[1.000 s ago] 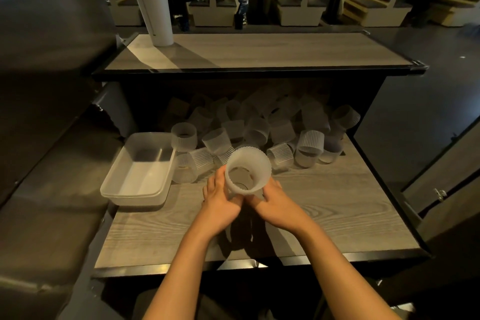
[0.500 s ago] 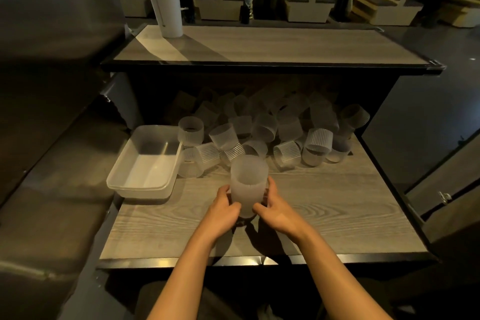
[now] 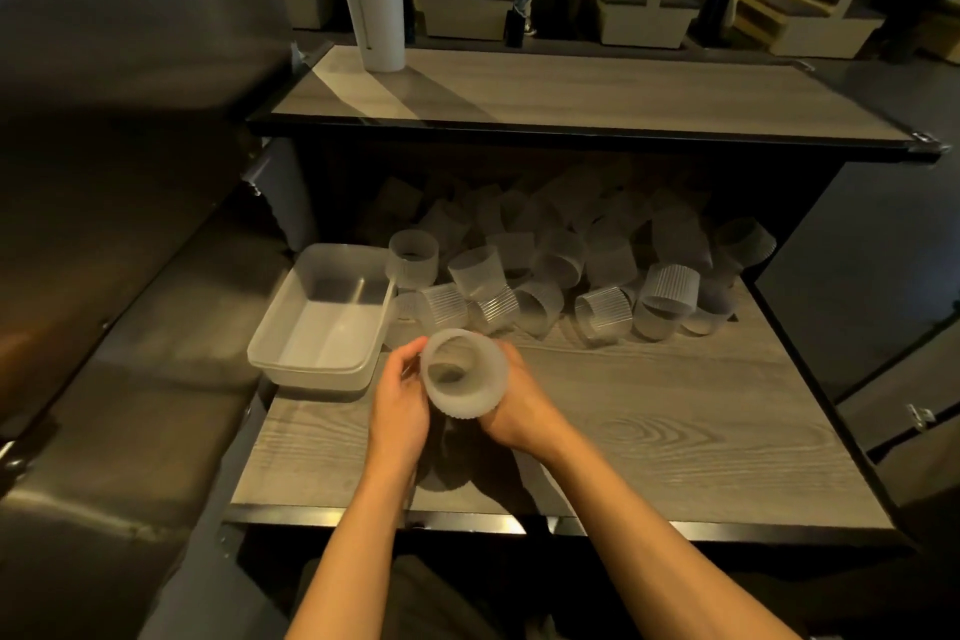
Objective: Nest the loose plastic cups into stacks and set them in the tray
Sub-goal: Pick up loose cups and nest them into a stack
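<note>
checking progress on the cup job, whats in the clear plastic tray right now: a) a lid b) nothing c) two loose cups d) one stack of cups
b: the tray shows only its bare floor, while both hands hold the frosted cup above the tabletop beside it.

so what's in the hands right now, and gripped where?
A frosted plastic cup, mouth tilted toward the camera. The left hand and right hand hold it by its side wall, one on each side.
</note>
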### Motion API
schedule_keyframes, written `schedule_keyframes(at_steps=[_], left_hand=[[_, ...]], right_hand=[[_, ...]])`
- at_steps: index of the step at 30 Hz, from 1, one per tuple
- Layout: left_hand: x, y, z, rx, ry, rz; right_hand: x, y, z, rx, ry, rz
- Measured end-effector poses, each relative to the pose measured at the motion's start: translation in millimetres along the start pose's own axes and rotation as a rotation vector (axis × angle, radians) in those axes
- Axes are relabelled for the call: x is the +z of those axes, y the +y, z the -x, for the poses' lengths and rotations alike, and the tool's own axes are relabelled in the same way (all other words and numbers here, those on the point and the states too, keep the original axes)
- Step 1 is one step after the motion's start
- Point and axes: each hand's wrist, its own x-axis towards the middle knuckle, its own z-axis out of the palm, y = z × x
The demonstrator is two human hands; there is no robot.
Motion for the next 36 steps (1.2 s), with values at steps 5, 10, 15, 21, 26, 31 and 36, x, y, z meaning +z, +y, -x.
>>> schedule_keyframes(at_steps=[5,10,15,21,26,31,36], left_hand=[[-20.8,2.1,-2.8,-0.013,0.044,0.006],[-25.4,-3.3,-11.1,-0.029,-0.044,-0.035],[-19.9,-1.8,-19.1,0.013,-0.086,-0.029],[-22.1,-9.5,-29.6,0.005,-0.14,-0.116],[-24.8,-13.0,-34.7,0.003,-0.217,-0.161],[-24.8,-12.5,-34.1,0.006,-0.285,-0.186],[-33.1,-13.3,-21.3,0.049,-0.317,-0.244]], right_hand=[[5.0,-23.3,-12.6,-0.037,-0.078,0.073],[3.4,-25.4,-30.0,-0.148,-0.15,0.184],[3.3,-21.8,-47.4,-0.154,-0.14,0.233],[8.8,2.5,-67.4,-0.159,-0.138,0.222],[5.5,-0.3,-50.5,-0.174,-0.102,0.192],[-3.7,-3.2,-36.7,-0.204,-0.101,0.178],[-7.8,-9.5,-18.5,-0.138,-0.112,0.132]])
